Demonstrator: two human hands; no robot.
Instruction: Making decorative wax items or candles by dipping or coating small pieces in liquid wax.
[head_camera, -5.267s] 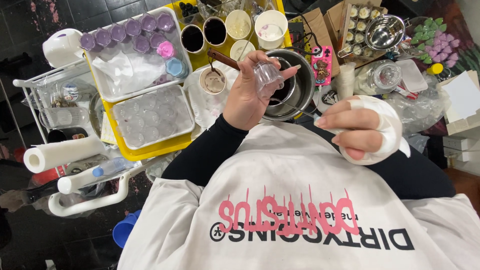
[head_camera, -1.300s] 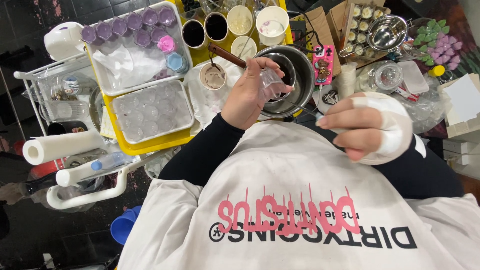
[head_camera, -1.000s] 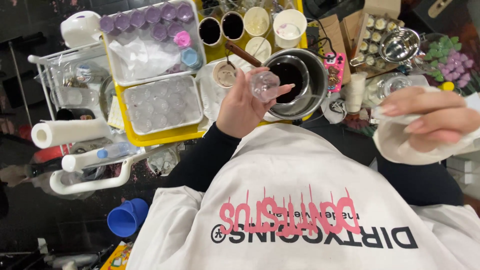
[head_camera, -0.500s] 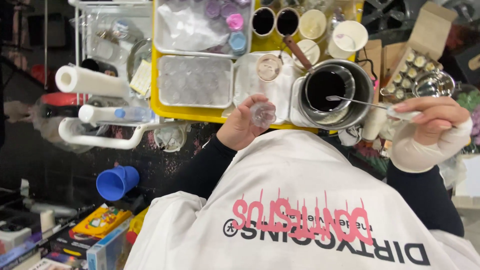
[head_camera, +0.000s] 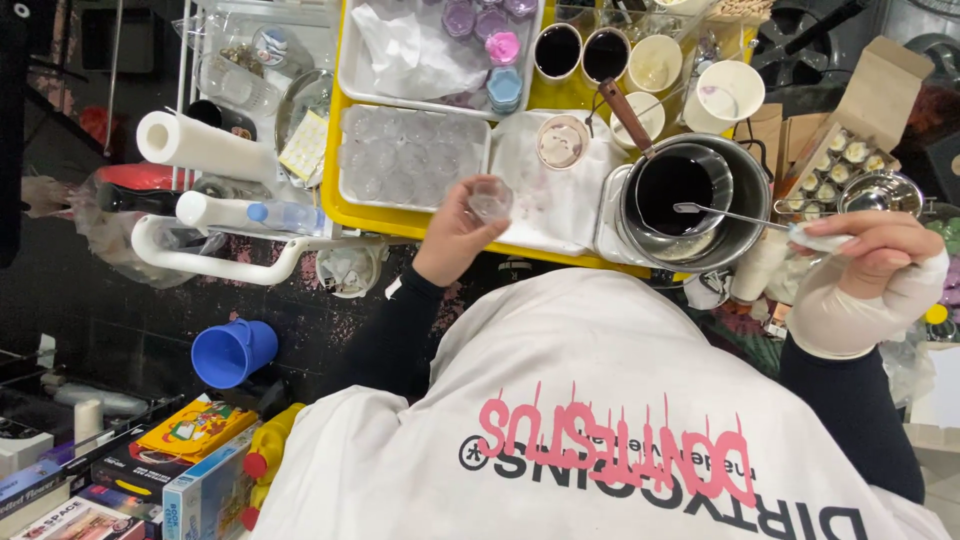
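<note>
Your left hand (head_camera: 450, 235) has carried the clear cup (head_camera: 490, 198) left toward the tray (head_camera: 345, 190); light, brittle, fingers closed round its rim; right hand (head_camera: 880, 250) pinches the spoon (head_camera: 730, 215).

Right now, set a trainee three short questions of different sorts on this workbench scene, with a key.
1. True or false: the left hand holds a small clear cup.
2. The spoon in the right hand reaches over which vessel? A. blue funnel B. pot of dark liquid C. paper towel roll
3. Fill in: the white tray of clear cups rests on a ____ tray.

Key: 1 true; 2 B; 3 yellow.
</note>
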